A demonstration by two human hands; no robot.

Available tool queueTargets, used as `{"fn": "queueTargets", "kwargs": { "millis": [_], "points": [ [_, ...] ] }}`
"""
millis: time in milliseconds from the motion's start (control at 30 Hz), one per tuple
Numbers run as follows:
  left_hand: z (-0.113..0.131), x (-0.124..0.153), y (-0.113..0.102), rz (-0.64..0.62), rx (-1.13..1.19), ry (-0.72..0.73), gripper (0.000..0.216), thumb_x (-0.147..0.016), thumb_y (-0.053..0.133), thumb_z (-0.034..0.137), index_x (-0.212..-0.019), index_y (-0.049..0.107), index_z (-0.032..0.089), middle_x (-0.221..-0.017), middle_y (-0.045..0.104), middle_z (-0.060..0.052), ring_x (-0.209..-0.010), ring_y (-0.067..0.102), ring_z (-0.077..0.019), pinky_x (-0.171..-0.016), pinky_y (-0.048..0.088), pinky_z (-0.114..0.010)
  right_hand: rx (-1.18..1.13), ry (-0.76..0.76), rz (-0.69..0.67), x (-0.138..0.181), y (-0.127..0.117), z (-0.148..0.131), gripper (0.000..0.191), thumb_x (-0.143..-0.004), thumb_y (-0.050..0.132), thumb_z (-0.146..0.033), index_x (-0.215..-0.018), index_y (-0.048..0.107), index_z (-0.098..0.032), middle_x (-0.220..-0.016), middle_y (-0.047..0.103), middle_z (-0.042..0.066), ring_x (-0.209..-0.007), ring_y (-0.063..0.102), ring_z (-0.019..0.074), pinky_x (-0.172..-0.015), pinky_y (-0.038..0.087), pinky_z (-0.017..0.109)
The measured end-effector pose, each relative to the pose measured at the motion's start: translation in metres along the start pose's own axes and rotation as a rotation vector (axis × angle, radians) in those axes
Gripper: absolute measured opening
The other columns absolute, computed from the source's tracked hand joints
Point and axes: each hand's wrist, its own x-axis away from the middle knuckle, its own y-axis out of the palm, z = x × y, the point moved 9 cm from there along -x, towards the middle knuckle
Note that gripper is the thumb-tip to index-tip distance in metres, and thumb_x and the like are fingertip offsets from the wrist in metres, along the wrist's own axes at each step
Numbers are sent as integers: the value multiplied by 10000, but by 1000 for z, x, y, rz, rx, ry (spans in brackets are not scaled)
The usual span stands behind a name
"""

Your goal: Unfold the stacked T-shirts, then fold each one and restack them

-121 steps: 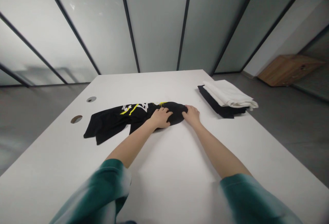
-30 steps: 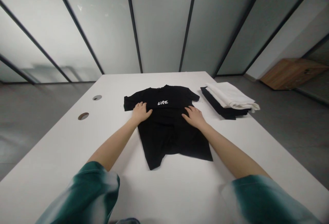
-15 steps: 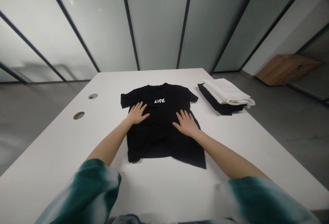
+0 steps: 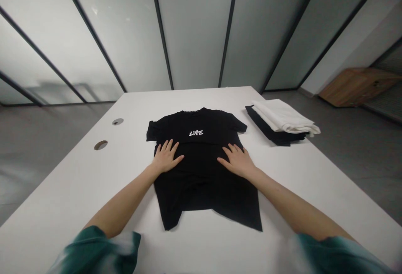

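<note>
A black T-shirt (image 4: 201, 161) with white lettering across its chest lies spread on the white table, its collar toward the far end. My left hand (image 4: 166, 157) rests flat on the left side of the shirt below the sleeve, fingers spread. On the opposite side my right hand (image 4: 238, 160) presses flat too, its fingers apart. Neither hand grips the cloth. Small wrinkles run across the fabric between and below my hands, and the bottom hem is uneven, with both lower corners reaching toward me.
Folded white cloth (image 4: 284, 116) lies on folded black cloth (image 4: 265, 128) at the table's right edge. Two round holes pierce the white table (image 4: 78, 182) on the left. Frosted glass panels (image 4: 194, 31) stand beyond it, and a wooden cabinet (image 4: 354, 87) is at far right.
Both hands have slid toward me over the shirt, moving slightly apart. The hem and its lower corners now reach nearer to me, and the lower left corner has spread out.
</note>
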Motion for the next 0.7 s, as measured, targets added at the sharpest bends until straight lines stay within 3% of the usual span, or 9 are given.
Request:
{"fn": "queueTargets", "kwargs": {
  "millis": [100, 200, 300, 433, 567, 700],
  "points": [
    [-3, -18, -19, 69, 20, -67, 670, -957, 296, 628, -1409, 527, 190, -1459, 510, -143, -1334, 470, -326, -1089, 381, -463, -26, -13, 114, -23, -31, 10, 610, -975, 329, -563, -1332, 595, -146, -1292, 631, 184, -1183, 585, 330, -1027, 410, 476],
    [-7, -45, -30, 124, 34, -178, 664, -962, 300, 603, -1393, 532, 153, -1467, 493, -164, -1352, 446, -331, -1098, 373, -452, -59, -64, 224, -54, -47, 12, 534, -980, 367, -455, -1343, 579, -127, -1334, 604, 173, -1226, 554, 304, -1040, 413, 415],
    [-8, -68, -19, 62, 40, -240, 720, -962, 277, 611, -1484, 422, 137, -1568, 359, -175, -1451, 303, -353, -1155, 285, -505, -67, -105, 215, -79, -33, 6, 559, -979, 380, -432, -1421, 509, -114, -1466, 502, 164, -1368, 432, 292, -1112, 351, 395],
    [-7, -78, 3, -22, 31, -200, 765, -958, 224, 643, -1549, 313, 165, -1626, 238, -157, -1497, 199, -349, -1187, 196, -537, -52, -39, 104, -91, 0, 7, 658, -986, 325, -516, -1524, 374, -140, -1594, 324, 152, -1478, 258, 309, -1176, 243, 444],
    [-7, -71, 9, -34, 26, -124, 803, -948, 204, 675, -1560, 287, 162, -1634, 206, -157, -1508, 166, -335, -1201, 171, -514, -51, -5, 27, -81, 14, 8, 711, -985, 234, -570, -1562, 294, -159, -1633, 223, 140, -1505, 183, 301, -1199, 160, 469],
    [-5, -60, 9, -21, 27, -68, 816, -941, 214, 691, -1558, 296, 163, -1632, 210, -157, -1507, 175, -333, -1197, 181, -519, -43, 6, 18, -60, 16, 3, 720, -982, 235, -560, -1561, 293, -136, -1632, 214, 156, -1507, 172, 303, -1196, 165, 472]
  ]
}}
